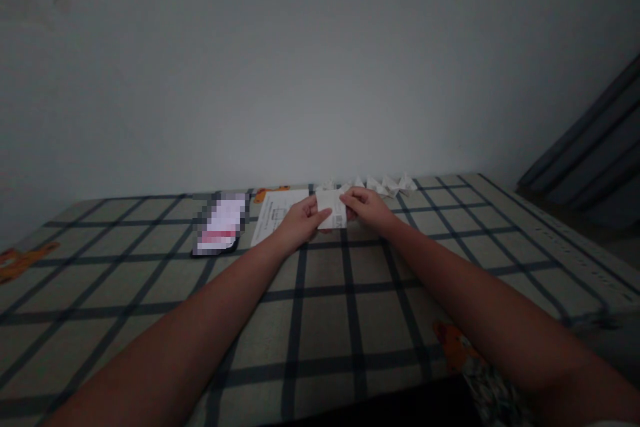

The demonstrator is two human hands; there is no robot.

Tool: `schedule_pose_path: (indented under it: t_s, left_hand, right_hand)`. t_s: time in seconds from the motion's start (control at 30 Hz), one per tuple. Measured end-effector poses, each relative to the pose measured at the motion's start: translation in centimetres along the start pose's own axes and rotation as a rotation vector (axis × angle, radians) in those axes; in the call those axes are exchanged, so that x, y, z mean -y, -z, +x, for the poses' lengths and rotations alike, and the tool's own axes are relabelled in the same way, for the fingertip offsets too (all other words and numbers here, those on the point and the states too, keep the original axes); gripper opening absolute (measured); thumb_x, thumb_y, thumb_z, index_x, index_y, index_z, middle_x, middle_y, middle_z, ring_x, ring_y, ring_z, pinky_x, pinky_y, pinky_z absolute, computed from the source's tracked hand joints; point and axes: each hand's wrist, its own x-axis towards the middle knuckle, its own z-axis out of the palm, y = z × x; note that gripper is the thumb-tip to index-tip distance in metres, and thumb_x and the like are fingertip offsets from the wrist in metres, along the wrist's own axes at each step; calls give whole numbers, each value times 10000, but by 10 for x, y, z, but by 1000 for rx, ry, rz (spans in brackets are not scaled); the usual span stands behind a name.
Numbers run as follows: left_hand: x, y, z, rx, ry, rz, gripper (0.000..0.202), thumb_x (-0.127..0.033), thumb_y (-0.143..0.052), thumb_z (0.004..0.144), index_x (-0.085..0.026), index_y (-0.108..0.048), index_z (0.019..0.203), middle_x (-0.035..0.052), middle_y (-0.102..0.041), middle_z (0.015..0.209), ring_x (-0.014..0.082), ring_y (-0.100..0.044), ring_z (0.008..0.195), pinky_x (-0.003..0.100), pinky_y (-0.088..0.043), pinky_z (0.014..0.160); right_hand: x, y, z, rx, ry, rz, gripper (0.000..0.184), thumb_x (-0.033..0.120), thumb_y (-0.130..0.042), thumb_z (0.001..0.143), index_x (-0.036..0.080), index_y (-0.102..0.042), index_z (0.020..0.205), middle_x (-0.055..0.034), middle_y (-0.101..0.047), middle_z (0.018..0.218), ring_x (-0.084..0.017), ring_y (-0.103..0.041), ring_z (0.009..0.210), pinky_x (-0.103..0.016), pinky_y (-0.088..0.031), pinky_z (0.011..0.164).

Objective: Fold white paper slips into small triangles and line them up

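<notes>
Both my arms reach forward over a checked cloth [325, 320]. My left hand [299, 221] and my right hand [367, 207] pinch a small white slip of paper [332, 207] between them, left fingers on its left edge, right fingers on its right edge. The slip is held just above the cloth. A larger printed white sheet [274, 215] lies flat right behind my left hand.
Several small folded white paper pieces [390, 184] line the far edge by the wall. A dark-edged flat item with a blurred white and pink face [220, 227] lies to the left. Dark slats [590, 160] lean at the right. Orange prints mark the cloth.
</notes>
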Motion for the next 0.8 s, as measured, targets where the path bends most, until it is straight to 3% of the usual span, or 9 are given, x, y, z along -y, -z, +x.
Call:
schedule_pose_path:
  t_s: [0.23,0.37,0.47,0.57,0.8]
  left_hand:
    - [2,0,-1,86,-6,46,433,-331,-612,754,-148,-525,1136,55,-671,857,145,-615,668,238,-459,582]
    - [0,-1,-1,35,-28,51,410,-326,-617,750,-133,-538,1102,65,-676,869,149,-622,695,242,-471,607]
    - [0,-2,-2,-27,-45,69,427,-335,-604,759,-128,-531,1125,64,-680,841,152,-624,690,248,-480,608]
    - [0,-2,-2,-75,-51,37,451,-335,-604,758,-124,-521,1148,56,-678,780,154,-623,670,254,-487,599]
    - [6,1,2,-74,-66,-47,366,-376,-596,762,-119,-571,1022,45,-645,767,144,-594,613,273,-501,559]
  right_hand:
    - [-2,2,1,-64,25,-62,378,475,-463,823,163,-495,610,21,-492,528,-90,-461,496,-215,-370,501]
    - [-2,0,2,-73,5,-44,375,485,-434,833,163,-515,660,22,-489,525,-92,-464,491,-215,-370,494]
    - [-2,-1,2,7,-15,38,316,461,-466,818,159,-538,762,30,-502,551,-92,-473,500,-212,-381,499]
    - [0,-2,2,54,-12,30,276,416,-523,786,149,-526,719,32,-497,557,-88,-470,510,-209,-368,504]
    - [6,-1,1,2,-26,5,246,374,-536,774,150,-508,675,34,-483,545,-83,-454,497,-211,-349,493]
